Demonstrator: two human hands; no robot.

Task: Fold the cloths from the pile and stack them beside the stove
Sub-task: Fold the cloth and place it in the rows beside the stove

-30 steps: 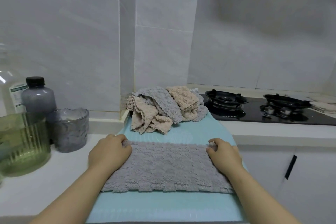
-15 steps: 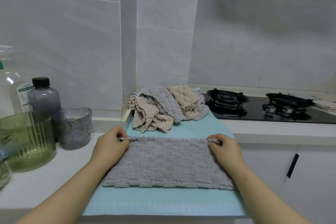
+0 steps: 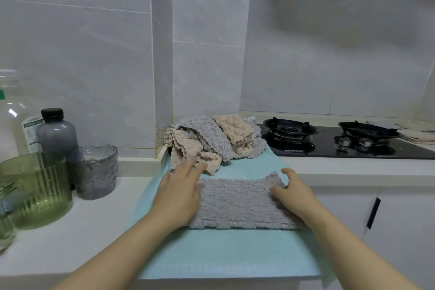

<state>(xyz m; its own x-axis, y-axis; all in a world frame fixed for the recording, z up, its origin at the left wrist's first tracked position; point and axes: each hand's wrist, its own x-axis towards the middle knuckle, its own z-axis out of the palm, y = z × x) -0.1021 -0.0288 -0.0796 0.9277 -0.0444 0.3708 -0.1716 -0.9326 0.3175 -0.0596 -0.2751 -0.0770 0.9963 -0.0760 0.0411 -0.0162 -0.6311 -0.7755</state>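
1. Head view: the grey cloth [image 3: 237, 202] lies flat on the teal mat [image 3: 235, 254] on the desk [image 3: 70, 231], its long axis left to right, between our hands.
2. Our left hand [image 3: 181, 193], blurred, presses the left end with fingers straight and apart.
3. Our right hand [image 3: 294, 195], nearer the stove [image 3: 329, 141], curls its fingers on the right end; we judge the fold will run leftward.
4. The pile [image 3: 211, 141] lies just beyond.

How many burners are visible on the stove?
2. The left burner sits next to the cloth pile; the right burner is further right on the black stove. None seems hidden.
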